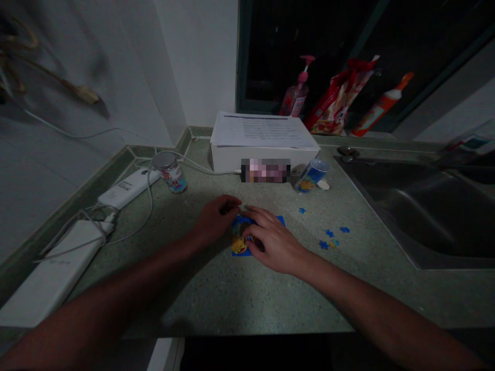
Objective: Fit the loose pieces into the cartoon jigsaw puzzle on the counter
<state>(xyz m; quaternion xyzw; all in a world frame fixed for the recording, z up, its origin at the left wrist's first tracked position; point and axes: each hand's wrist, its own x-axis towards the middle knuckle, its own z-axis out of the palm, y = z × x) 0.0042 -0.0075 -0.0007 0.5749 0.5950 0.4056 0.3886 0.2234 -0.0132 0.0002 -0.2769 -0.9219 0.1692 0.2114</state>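
A blue jigsaw puzzle (238, 248) with a burger picture lies partly assembled on the counter. My left hand (216, 219) is at its upper left edge, fingers curled with thumb and index tips close together; whatever they pinch is hidden. Over the puzzle's middle rests my right hand (274, 241), its bent fingers apart and touching the surface, the index tip close to my left fingertips. Both hands cover much of the picture. To the right lie several loose pieces, among them a blue puzzle piece (344, 230) and a yellowish puzzle piece (334, 243).
Behind the puzzle stand a blue can (311, 176), its round lid (324, 185) and a white box (266, 154) with paper on top. A jar (170, 174), a power bank (126, 189), cables and a long white box (58, 270) occupy the left. The sink (417, 206) is at right.
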